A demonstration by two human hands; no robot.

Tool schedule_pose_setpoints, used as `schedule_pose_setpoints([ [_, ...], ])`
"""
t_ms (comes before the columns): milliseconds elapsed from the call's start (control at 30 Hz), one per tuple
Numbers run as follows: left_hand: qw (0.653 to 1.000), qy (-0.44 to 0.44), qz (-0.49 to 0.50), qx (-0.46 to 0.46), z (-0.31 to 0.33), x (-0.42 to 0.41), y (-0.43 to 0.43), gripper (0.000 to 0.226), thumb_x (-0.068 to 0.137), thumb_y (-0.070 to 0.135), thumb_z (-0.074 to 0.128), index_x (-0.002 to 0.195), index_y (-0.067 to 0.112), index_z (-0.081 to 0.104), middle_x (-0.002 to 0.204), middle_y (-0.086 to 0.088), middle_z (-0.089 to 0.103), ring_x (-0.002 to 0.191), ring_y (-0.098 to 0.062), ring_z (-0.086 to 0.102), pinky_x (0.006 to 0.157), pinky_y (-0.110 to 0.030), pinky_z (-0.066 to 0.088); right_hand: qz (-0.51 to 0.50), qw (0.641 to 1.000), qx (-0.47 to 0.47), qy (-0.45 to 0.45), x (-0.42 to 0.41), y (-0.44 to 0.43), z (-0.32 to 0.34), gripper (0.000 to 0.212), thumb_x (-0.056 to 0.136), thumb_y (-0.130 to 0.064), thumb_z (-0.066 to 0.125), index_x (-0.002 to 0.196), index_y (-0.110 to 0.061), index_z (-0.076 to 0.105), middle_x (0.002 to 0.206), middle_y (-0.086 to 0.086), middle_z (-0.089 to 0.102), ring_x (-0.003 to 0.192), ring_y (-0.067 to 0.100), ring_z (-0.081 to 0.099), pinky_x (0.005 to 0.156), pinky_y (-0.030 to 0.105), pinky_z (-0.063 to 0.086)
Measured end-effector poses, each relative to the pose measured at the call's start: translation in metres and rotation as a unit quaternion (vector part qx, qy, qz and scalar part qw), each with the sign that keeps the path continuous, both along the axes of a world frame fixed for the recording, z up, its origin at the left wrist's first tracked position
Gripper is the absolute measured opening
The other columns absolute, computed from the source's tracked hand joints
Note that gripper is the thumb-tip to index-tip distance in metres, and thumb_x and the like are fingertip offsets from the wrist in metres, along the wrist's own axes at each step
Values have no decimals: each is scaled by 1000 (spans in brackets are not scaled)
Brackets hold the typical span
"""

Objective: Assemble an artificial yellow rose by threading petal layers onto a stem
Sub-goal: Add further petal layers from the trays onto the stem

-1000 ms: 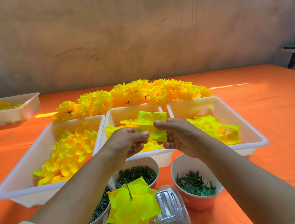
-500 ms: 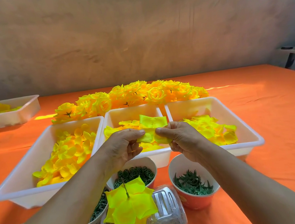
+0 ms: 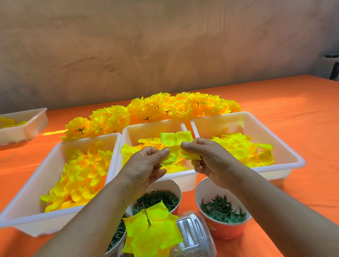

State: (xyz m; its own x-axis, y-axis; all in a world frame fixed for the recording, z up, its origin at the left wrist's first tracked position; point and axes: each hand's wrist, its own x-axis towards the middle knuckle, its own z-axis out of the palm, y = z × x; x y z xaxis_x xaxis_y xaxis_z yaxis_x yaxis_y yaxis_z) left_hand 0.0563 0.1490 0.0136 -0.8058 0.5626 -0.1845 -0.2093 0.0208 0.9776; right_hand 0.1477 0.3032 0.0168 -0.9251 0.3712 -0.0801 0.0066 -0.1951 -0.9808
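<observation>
Both hands hold yellow fabric petal layers (image 3: 176, 146) above the middle white tray (image 3: 153, 128). My left hand (image 3: 147, 166) pinches the left side and my right hand (image 3: 206, 158) pinches the right side, thumbs on top. Near the front, a thin stem (image 3: 146, 214) stands upright from a clear plastic jar (image 3: 190, 246) with bright yellow petal layers (image 3: 153, 238) threaded on it.
Three white trays hold loose yellow petals: left (image 3: 26, 216), middle, right (image 3: 290, 157). Finished yellow roses (image 3: 152, 111) lie piled behind them. Cups of green rings (image 3: 157, 199) and green calyxes (image 3: 222, 211) stand in front. Another tray (image 3: 27, 127) sits far left on the orange table.
The hands have drawn slightly apart and lowered a little, spreading the petal layers between them. The threaded stem on the jar has not moved.
</observation>
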Motion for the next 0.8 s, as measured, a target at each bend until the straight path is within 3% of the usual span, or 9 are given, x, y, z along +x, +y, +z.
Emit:
schedule_pose_setpoints([
  [100, 1000, 15, 1, 5, -1, 1, -2, 22, 88, 23, 70, 76, 16, 53, 46, 6, 36, 39, -6, 34, 76, -29, 55, 17, 1000, -12, 1, 1, -4, 1, 11, 89, -17, 68, 91, -13, 57, 79, 5, 61, 61, 16, 52, 48, 21, 40],
  [200, 1000, 21, 9, 14, 1, 2, -5, 22, 87, 25, 71, 76, 16, 54, 46, 6, 34, 39, -6, 34, 72, -27, 55, 35, 999, -29, -1, 1, -8, 1, 9, 90, -18, 66, 93, -13, 60, 77, 4, 64, 59, 13, 56, 48, 20, 45],
  [333, 1000, 14, -7, 15, 8, 5, -14, 21, 74, 33, 76, 72, 19, 60, 59, 5, 43, 53, -8, 46, 75, -30, 52, 35, 999, -20, -1, 1, -16, 1, 6, 89, -17, 68, 87, -14, 64, 68, 0, 65, 55, 10, 54, 47, 19, 42],
  [433, 999, -1, -48, 12, 12, 8, -22, 25, 70, 33, 78, 87, 17, 69, 81, 0, 62, 74, -15, 58, 80, -31, 51, 41, 999, -21, 5, 1, -21, 1, 4, 89, -16, 68, 88, -12, 66, 67, -1, 65, 53, 8, 53, 47, 18, 42],
  [567, 998, 11, -63, 3, 12, 10, -27, 29, 78, 20, 75, 106, 12, 70, 93, -4, 74, 85, -17, 68, 84, -31, 51, 55, 998, -19, 11, 1, -30, 2, 7, 90, -14, 65, 95, -10, 66, 68, -1, 63, 53, 8, 52, 47, 18, 41],
  [667, 998, 25, -49, -10, 9, 10, -29, 21, 86, 13, 69, 107, 13, 68, 99, -6, 76, 87, -17, 72, 83, -30, 53, 64, 998, -16, 13, 2, -35, 0, 5, 90, -13, 65, 94, -10, 66, 69, 1, 63, 53, 10, 52, 47, 18, 40],
  [800, 998, 60, -12, -18, 8, 11, -30, 18, 88, 11, 67, 104, 18, 69, 94, -2, 76, 77, -13, 71, 69, -24, 56, 69, 997, -18, 11, 3, -39, -1, 4, 89, -12, 66, 92, -9, 67, 66, 3, 63, 52, 10, 52, 46, 18, 40],
])
